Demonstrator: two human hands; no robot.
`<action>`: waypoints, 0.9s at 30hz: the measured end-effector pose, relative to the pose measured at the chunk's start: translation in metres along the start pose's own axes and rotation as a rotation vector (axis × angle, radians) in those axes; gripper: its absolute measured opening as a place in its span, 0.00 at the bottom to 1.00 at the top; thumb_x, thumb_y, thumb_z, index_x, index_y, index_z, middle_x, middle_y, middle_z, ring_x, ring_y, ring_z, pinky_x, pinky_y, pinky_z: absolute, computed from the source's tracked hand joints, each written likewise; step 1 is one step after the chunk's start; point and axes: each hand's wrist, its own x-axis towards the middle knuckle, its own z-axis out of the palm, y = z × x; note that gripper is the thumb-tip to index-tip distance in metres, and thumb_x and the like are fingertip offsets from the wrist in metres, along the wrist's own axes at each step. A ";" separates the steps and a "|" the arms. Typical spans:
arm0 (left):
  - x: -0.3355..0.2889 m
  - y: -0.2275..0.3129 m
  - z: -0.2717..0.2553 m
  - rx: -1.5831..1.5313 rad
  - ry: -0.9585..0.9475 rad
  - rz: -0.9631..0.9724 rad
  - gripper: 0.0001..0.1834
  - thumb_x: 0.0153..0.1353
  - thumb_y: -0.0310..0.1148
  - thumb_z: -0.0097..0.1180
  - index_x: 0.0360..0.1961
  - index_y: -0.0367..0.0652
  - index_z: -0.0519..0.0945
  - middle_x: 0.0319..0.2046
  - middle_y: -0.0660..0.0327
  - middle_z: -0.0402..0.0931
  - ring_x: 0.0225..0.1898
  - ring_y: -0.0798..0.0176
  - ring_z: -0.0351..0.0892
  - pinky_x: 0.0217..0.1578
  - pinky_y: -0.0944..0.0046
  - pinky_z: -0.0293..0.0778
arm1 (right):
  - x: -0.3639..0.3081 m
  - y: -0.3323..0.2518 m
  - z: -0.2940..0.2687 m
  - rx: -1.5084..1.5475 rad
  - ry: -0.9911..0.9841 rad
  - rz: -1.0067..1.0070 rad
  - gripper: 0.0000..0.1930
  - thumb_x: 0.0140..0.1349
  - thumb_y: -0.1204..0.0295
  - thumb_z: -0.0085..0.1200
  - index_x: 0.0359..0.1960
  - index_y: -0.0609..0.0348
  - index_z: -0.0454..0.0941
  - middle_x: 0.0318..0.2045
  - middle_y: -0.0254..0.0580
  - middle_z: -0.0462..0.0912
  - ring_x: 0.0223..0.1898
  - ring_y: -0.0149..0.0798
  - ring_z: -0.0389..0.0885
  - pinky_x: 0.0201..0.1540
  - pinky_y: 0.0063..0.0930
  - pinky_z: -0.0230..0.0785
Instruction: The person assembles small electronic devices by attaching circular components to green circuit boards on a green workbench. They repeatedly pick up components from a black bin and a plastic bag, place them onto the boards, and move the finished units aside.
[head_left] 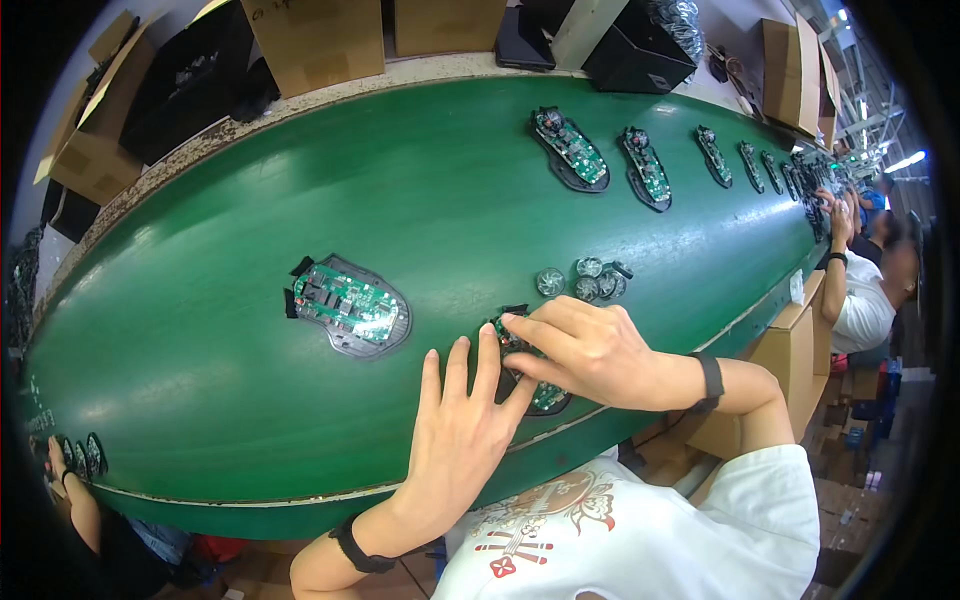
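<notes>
On the green belt, close to its near edge, lies a black housing with a green circuit board [549,398], mostly covered by my hands. My left hand [462,425] has its fingers stretched and spread along the left side of this unit, with the index fingertip and thumb touching it. From the right, my right hand [590,350] bends over the same unit, its fingers pinched at the upper part; whatever they hold is hidden. Just beyond my right hand sits a cluster of small round silvery parts [588,287], with one round part [550,281] slightly apart on the left.
Another black housing with a circuit board [350,305] lies left of my hands. Several similar units [572,150] line the belt [230,220] toward the far right. Cardboard boxes [315,45] stand along the far edge. Other people [865,300] work at right and lower left.
</notes>
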 end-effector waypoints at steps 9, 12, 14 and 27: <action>0.004 -0.004 0.000 -0.029 -0.004 -0.016 0.28 0.51 0.36 0.67 0.57 0.58 0.80 0.62 0.46 0.66 0.57 0.44 0.70 0.57 0.37 0.68 | -0.004 0.003 -0.010 -0.027 -0.141 -0.072 0.26 0.50 0.77 0.59 0.54 0.70 0.75 0.36 0.42 0.79 0.35 0.41 0.83 0.27 0.32 0.77; 0.004 -0.007 0.001 -0.039 -0.021 -0.004 0.26 0.54 0.35 0.64 0.58 0.57 0.79 0.62 0.46 0.66 0.56 0.43 0.70 0.57 0.35 0.67 | -0.006 0.006 -0.006 -0.083 -0.140 -0.101 0.29 0.48 0.79 0.60 0.56 0.69 0.75 0.37 0.43 0.82 0.30 0.38 0.82 0.23 0.28 0.74; 0.005 -0.007 0.001 -0.040 -0.030 -0.004 0.27 0.54 0.35 0.64 0.58 0.57 0.79 0.62 0.46 0.66 0.56 0.44 0.70 0.57 0.35 0.66 | -0.003 0.008 -0.006 -0.038 -0.172 -0.086 0.28 0.48 0.79 0.60 0.56 0.69 0.75 0.36 0.43 0.81 0.31 0.38 0.83 0.23 0.29 0.74; 0.013 -0.011 -0.008 -0.066 -0.066 0.024 0.28 0.44 0.34 0.73 0.51 0.56 0.83 0.62 0.46 0.66 0.56 0.46 0.69 0.56 0.45 0.66 | 0.018 0.006 -0.010 -0.021 -0.228 -0.100 0.15 0.49 0.77 0.59 0.38 0.76 0.79 0.30 0.52 0.81 0.31 0.46 0.85 0.25 0.35 0.75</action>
